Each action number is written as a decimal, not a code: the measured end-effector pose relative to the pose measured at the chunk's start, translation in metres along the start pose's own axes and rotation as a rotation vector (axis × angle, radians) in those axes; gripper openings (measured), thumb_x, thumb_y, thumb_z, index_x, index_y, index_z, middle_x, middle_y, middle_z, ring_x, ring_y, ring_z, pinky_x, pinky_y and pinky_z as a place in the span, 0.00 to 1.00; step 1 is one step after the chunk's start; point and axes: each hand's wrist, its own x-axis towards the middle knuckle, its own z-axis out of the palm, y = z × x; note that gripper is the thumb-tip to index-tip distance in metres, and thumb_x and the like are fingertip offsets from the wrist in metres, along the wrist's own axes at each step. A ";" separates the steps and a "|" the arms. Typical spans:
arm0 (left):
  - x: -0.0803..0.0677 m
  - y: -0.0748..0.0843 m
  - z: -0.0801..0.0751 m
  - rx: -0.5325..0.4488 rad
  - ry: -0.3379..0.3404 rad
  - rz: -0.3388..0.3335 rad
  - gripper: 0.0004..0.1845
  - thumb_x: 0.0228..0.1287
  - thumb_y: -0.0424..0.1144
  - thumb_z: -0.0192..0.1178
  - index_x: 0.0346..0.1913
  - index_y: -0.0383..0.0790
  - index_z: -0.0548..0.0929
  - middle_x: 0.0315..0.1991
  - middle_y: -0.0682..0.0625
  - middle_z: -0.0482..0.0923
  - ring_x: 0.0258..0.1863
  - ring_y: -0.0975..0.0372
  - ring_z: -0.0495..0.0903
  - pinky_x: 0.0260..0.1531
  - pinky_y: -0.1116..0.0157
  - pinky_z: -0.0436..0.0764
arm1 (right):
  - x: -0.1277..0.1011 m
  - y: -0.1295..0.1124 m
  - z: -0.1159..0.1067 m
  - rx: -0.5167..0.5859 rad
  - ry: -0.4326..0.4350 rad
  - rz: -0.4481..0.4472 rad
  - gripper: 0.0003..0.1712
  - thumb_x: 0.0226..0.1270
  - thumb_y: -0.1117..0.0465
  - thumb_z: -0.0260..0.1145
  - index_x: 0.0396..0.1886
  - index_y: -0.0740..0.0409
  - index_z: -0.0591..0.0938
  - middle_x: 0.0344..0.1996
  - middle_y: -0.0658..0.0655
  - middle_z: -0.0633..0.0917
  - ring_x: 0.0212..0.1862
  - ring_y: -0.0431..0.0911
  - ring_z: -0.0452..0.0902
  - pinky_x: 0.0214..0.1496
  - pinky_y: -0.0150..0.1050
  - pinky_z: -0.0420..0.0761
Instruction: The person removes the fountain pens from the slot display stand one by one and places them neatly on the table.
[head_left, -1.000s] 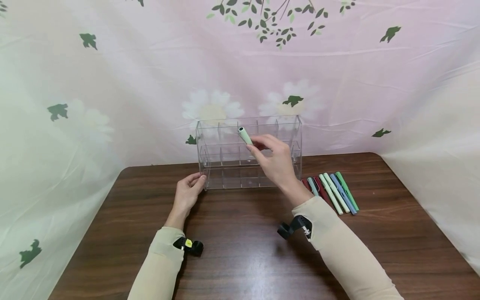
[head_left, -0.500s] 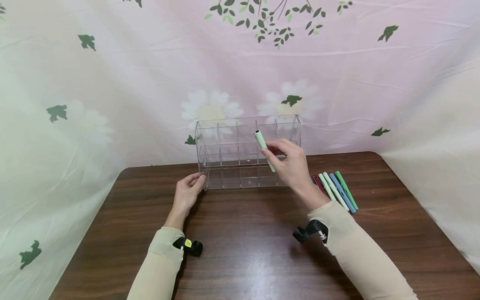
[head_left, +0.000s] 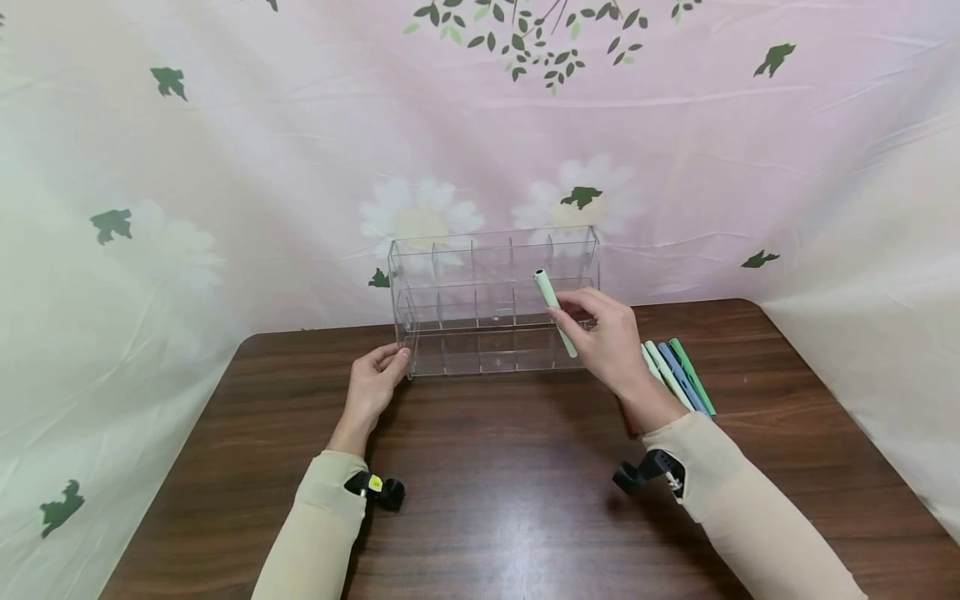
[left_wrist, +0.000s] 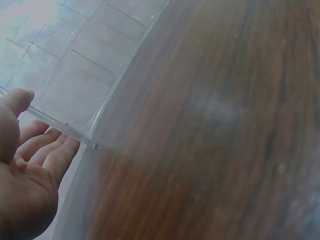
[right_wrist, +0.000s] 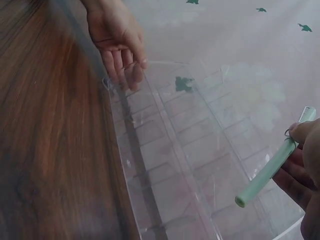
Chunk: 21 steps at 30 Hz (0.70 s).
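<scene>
The fingers and thumb of the right hand (head_left: 611,342) pinch a slim pale green pen with a round, flat-ended barrel (head_left: 556,312) about its middle; it is tilted, upper end leaning left and away, lower end down among the fingers, and it hangs in front of the right-hand part of a clear acrylic organiser with three stepped rows of small square compartments (head_left: 495,300). From the right wrist the same pen (right_wrist: 272,170) shows as a smooth matt tube, held just above the organiser's (right_wrist: 200,165) open cells, not yet inside any of them. Every compartment that can be seen holds nothing. The left hand (head_left: 375,385) lies with its fingers straight and close together, fingertips resting against the organiser's front left corner; the left wrist view shows those fingers (left_wrist: 47,152) just under the clear edge (left_wrist: 75,100). The organiser stands near the back edge of the dark brown wooden table (head_left: 487,500). Beside the right wrist, towards the table's back right corner, lies a row of pens in green, blue and pale green (head_left: 678,375), side by side, partly hidden by the hand.
</scene>
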 end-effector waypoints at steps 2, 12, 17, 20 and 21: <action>0.000 0.000 0.000 -0.001 0.000 -0.002 0.27 0.84 0.42 0.60 0.75 0.27 0.75 0.69 0.29 0.80 0.68 0.44 0.83 0.63 0.66 0.85 | -0.002 0.004 -0.003 -0.014 0.006 0.014 0.11 0.68 0.66 0.79 0.48 0.64 0.92 0.38 0.60 0.92 0.37 0.51 0.89 0.42 0.13 0.76; -0.003 0.004 0.000 -0.009 -0.007 -0.013 0.27 0.84 0.42 0.60 0.75 0.28 0.75 0.69 0.30 0.80 0.70 0.44 0.82 0.66 0.61 0.83 | -0.016 0.018 -0.017 -0.071 0.007 0.007 0.11 0.66 0.66 0.80 0.47 0.63 0.92 0.35 0.59 0.91 0.36 0.51 0.88 0.35 0.23 0.79; -0.004 0.005 0.000 -0.013 -0.011 -0.011 0.27 0.84 0.42 0.60 0.75 0.28 0.75 0.70 0.29 0.79 0.70 0.44 0.81 0.66 0.62 0.83 | -0.023 0.024 -0.022 -0.082 0.014 0.012 0.11 0.66 0.67 0.80 0.46 0.63 0.92 0.35 0.59 0.91 0.37 0.50 0.87 0.35 0.18 0.76; -0.004 0.005 0.001 -0.015 -0.009 -0.011 0.27 0.84 0.41 0.59 0.75 0.27 0.75 0.70 0.29 0.79 0.70 0.44 0.81 0.66 0.63 0.83 | -0.027 0.027 -0.025 -0.082 0.005 0.027 0.10 0.67 0.68 0.79 0.47 0.63 0.92 0.35 0.59 0.91 0.35 0.46 0.86 0.38 0.12 0.75; -0.003 0.004 0.001 -0.014 -0.007 -0.011 0.27 0.84 0.41 0.59 0.75 0.27 0.75 0.69 0.29 0.80 0.70 0.44 0.81 0.65 0.63 0.83 | -0.027 0.028 -0.026 -0.080 0.002 0.028 0.10 0.68 0.68 0.79 0.47 0.63 0.92 0.35 0.59 0.91 0.35 0.44 0.85 0.39 0.11 0.76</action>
